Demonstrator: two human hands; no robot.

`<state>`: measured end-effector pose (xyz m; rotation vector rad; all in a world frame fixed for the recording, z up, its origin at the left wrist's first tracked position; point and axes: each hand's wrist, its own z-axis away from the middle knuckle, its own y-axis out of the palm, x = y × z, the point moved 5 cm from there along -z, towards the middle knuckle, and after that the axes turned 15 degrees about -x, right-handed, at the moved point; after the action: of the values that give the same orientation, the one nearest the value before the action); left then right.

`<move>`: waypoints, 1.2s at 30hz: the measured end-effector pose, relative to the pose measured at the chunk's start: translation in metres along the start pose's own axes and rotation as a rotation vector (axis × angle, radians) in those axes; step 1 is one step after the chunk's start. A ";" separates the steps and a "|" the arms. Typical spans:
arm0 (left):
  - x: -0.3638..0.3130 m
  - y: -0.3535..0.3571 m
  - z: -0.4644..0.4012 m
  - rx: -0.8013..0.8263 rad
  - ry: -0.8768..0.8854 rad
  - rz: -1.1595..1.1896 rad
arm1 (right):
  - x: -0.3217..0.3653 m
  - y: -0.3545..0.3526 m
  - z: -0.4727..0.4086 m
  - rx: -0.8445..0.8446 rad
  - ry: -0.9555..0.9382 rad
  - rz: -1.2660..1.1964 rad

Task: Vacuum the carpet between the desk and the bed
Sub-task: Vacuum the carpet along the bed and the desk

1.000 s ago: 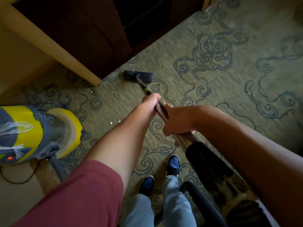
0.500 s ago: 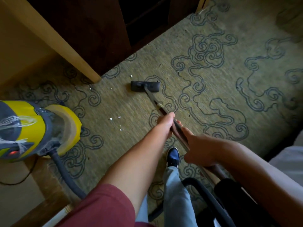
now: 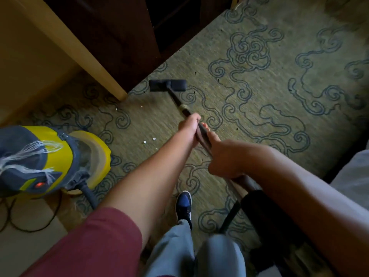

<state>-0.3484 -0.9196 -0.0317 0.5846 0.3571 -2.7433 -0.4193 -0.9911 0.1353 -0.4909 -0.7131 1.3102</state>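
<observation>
A dark vacuum wand (image 3: 180, 102) slants from my hands down to a black floor nozzle (image 3: 168, 85), which lies flat on the olive carpet (image 3: 259, 108) with blue swirls, just right of the desk leg (image 3: 117, 90). My left hand (image 3: 189, 124) grips the wand further down. Behind it, my right hand (image 3: 223, 156) holds the upper end. The yellow and grey vacuum canister (image 3: 52, 160) stands at the left, its red light on. Small white crumbs (image 3: 149, 140) lie on the carpet left of the wand.
The dark wooden desk (image 3: 111, 37) fills the upper left. A white bed edge (image 3: 353, 176) shows at the right. The grey hose (image 3: 89, 193) and a black cable (image 3: 30, 222) trail near the canister. My blue shoe (image 3: 183, 206) stands below the hands. A dark object sits at the lower right.
The nozzle was pulled back from the desk half a second ago and has now been pushed forward again, close to the desk leg. Both hands kept their grip on the wand.
</observation>
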 end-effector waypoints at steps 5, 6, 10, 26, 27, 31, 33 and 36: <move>-0.067 0.012 -0.049 0.012 0.111 -0.097 | 0.024 -0.028 -0.069 -0.067 -0.078 0.028; -0.075 0.014 -0.062 0.004 0.136 -0.144 | 0.028 -0.030 -0.085 -0.079 -0.110 0.052; -0.059 0.024 -0.110 -0.017 0.085 -0.339 | 0.020 -0.005 -0.120 -0.091 -0.121 0.072; 0.084 -0.002 -0.014 -0.195 0.015 -0.193 | -0.052 0.060 0.010 0.033 -0.183 0.029; 0.099 -0.008 -0.003 -0.211 0.011 -0.179 | -0.057 0.068 0.022 0.038 -0.191 0.023; 0.152 -0.025 0.032 -0.246 0.035 -0.150 | -0.077 0.105 0.063 0.101 -0.209 -0.040; 0.177 -0.031 0.045 -0.265 0.040 -0.153 | -0.094 0.123 0.080 0.108 -0.189 -0.068; 0.207 -0.044 0.066 -0.298 0.043 -0.152 | -0.111 0.146 0.109 0.113 -0.197 -0.072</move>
<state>-0.5670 -0.9509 -0.0549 0.5554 0.8350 -2.7449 -0.6093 -1.0768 0.0885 -0.2445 -0.8069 1.3345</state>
